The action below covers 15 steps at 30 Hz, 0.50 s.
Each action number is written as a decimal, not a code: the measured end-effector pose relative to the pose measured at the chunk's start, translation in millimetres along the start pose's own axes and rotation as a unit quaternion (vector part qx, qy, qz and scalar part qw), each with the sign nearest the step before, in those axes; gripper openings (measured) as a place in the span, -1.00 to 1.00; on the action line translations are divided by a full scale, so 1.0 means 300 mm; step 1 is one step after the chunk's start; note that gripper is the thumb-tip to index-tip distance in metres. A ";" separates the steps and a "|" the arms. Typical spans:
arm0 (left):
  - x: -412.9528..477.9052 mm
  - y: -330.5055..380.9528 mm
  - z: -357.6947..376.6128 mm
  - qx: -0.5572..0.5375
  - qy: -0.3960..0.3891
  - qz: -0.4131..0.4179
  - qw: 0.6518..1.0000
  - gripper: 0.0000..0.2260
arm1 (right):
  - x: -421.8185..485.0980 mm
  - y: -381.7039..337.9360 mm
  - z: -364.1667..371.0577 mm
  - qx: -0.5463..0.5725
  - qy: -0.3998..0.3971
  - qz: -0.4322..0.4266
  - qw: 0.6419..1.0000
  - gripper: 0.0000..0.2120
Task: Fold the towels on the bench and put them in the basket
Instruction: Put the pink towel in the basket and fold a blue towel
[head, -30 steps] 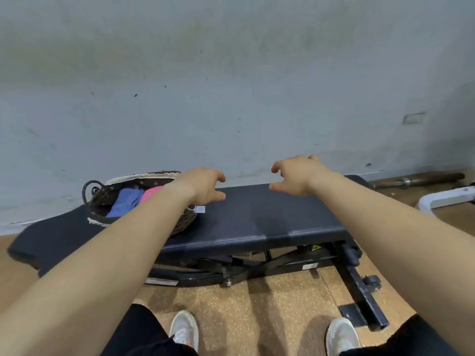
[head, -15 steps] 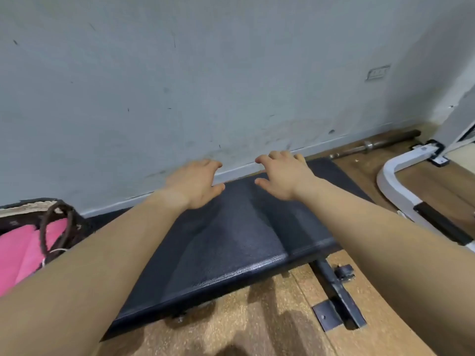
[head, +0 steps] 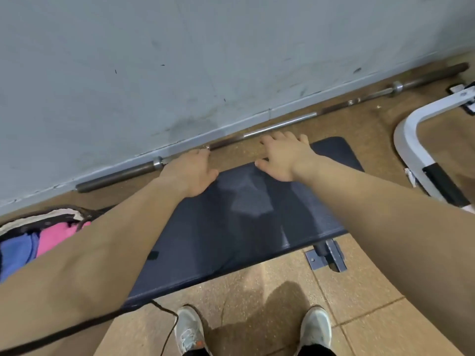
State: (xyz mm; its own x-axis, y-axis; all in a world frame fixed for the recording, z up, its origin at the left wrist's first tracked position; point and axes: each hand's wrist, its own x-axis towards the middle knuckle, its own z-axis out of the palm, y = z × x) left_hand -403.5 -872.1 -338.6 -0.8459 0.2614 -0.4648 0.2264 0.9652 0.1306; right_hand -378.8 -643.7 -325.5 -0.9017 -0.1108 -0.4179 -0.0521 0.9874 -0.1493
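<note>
The black padded bench (head: 231, 227) runs across the middle of the view, and no towel lies on the part I can see. At the far left stands a woven basket (head: 46, 218) holding a pink towel (head: 57, 233) and a blue towel (head: 16, 250), partly hidden by my left forearm. My left hand (head: 190, 173) and my right hand (head: 285, 156) reach out over the bench's far edge, fingers straight, holding nothing.
A long steel barbell (head: 270, 128) lies on the floor along the grey wall behind the bench. A white metal frame (head: 411, 140) stands at the right. My two shoes (head: 190, 330) are on the brown floor below, with a thin black cable beside them.
The camera has tilted down and swung, so the floor, barbell and my shoes now show. My hands went from loosely curled to flat and now reach over the bench's far edge.
</note>
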 end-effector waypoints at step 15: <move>-0.626 0.845 -1.092 -0.028 0.009 0.127 0.991 -0.49 | -0.990 0.448 -1.108 0.111 0.064 0.155 0.980 -0.46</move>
State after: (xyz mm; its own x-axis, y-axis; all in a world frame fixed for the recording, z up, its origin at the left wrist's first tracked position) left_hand -345.3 -678.0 68.6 -0.7739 0.4957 -0.3943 0.4074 0.8662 0.2894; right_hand -260.5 -440.6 76.5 -0.9065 0.2202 -0.3601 0.3148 0.9210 -0.2294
